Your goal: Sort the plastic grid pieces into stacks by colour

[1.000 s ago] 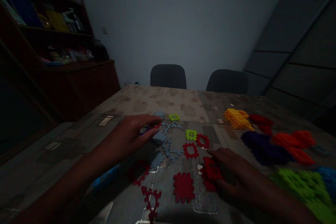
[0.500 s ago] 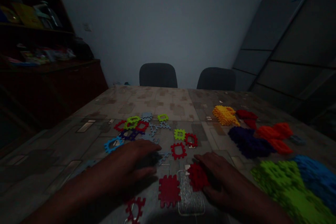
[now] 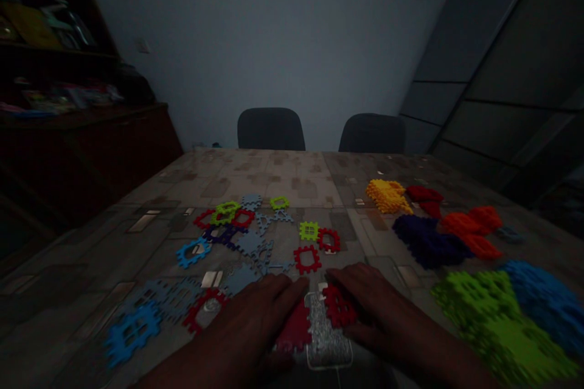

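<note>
The room is dim. My left hand (image 3: 255, 322) lies palm down on the table, its fingers over a dark red square puzzle tile (image 3: 294, 331). My right hand (image 3: 371, 307) rests beside it, fingers curled around a red tile (image 3: 338, 310). Flat interlocking plastic tiles are scattered in front of both hands: a red frame tile (image 3: 307, 259), a green one (image 3: 309, 230), grey-blue ones (image 3: 255, 246) and a blue one (image 3: 194, 251). Whether either hand has lifted its tile off the table cannot be made out.
Sorted heaps of tiles lie at the right: yellow (image 3: 387, 195), dark purple (image 3: 426, 242), orange (image 3: 474, 228), green (image 3: 493, 322), blue (image 3: 542, 298). Two dark chairs (image 3: 271, 129) stand at the far edge of the table (image 3: 283, 176). A dark shelf unit (image 3: 68, 103) stands on the left.
My left hand has drawn back from the far tiles toward me and to the right, onto the dark red tile. My right hand stayed on its red tile. The camera turned slightly left.
</note>
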Demonstrator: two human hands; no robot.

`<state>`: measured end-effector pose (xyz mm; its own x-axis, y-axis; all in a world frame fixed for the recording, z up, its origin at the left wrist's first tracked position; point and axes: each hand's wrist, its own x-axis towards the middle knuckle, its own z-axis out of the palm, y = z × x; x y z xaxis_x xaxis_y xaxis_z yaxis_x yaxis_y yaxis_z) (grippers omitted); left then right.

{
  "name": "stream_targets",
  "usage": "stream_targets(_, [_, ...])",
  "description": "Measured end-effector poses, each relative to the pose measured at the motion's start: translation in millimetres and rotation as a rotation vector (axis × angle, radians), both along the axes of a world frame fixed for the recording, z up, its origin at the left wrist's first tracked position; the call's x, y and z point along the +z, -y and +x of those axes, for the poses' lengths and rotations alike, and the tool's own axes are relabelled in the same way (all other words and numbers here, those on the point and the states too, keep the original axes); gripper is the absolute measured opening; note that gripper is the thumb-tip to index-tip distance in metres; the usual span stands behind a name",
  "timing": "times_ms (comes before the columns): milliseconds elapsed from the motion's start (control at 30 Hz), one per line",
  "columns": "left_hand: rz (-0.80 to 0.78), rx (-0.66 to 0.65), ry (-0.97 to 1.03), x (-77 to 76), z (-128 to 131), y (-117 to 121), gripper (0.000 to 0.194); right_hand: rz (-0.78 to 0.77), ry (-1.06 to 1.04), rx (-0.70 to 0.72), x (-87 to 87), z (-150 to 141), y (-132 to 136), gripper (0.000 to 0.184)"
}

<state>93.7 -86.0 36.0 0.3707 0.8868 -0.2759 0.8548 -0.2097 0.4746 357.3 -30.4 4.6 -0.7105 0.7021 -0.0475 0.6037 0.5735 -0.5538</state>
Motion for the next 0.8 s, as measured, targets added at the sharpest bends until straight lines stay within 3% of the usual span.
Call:
stream_targets(133, [0.016,0.003,-0.017,-4.5,3.0,-2.0,0.078,-0.002,0.024,-0.001,0.1,-0.7,1.2,0.069])
stream_targets(367, [0.049,0.049,-0.002,0.3,-1.5,0.7,0.076,0.018,0.021,-0.022,-1.3,-0.7,1.4,0.073])
stream_targets(633, [0.042,-0.038,-0.064,-2.3,2.5,0.9,0.08,-0.013,0.044,-0.008,2.2,2.3,0.7,0.077])
stream_targets(800, [0.109,-0.044,-0.074,-12.1,5.9,1.4,0.08,-0.004,0.029,-0.018,0.5,4.4,1.7,0.08])
